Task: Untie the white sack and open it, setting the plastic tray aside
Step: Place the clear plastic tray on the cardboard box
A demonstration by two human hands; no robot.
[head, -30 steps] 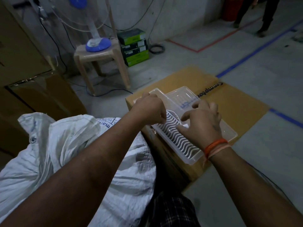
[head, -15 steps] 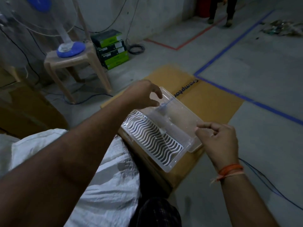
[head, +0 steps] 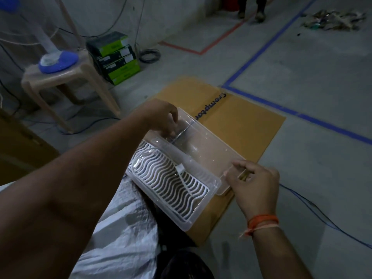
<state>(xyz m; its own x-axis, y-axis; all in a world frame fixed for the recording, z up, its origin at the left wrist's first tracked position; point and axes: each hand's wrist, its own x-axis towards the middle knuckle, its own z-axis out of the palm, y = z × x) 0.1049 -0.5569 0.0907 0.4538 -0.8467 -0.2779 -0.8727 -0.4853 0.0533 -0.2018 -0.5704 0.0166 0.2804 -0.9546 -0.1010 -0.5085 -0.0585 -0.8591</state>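
Dim here, white sack (head: 124, 228) mostly hidden under my arm; left hand (head: 161, 115) and right hand (head: 253, 182) pinch the clear plastic tray (head: 205, 150) over the cardboard box (head: 247, 125) near edge; white wavy grid (head: 171, 178) sits inside.

**Count of things in view**

Two hands are seen: the left hand (head: 161, 117) and the right hand (head: 254, 181). One clear plastic tray (head: 203, 143) and one white slotted tray (head: 171, 182) are counted, along with one white sack (head: 124, 228). One flattened cardboard box (head: 241, 121) is laid on the floor. One plastic stool (head: 66, 77) is present, with one fan base (head: 58, 61) on it. Three green and black boxes (head: 116, 57) are stacked. One coil of cable (head: 150, 55) is seen. One orange wristband (head: 262, 221) is worn.
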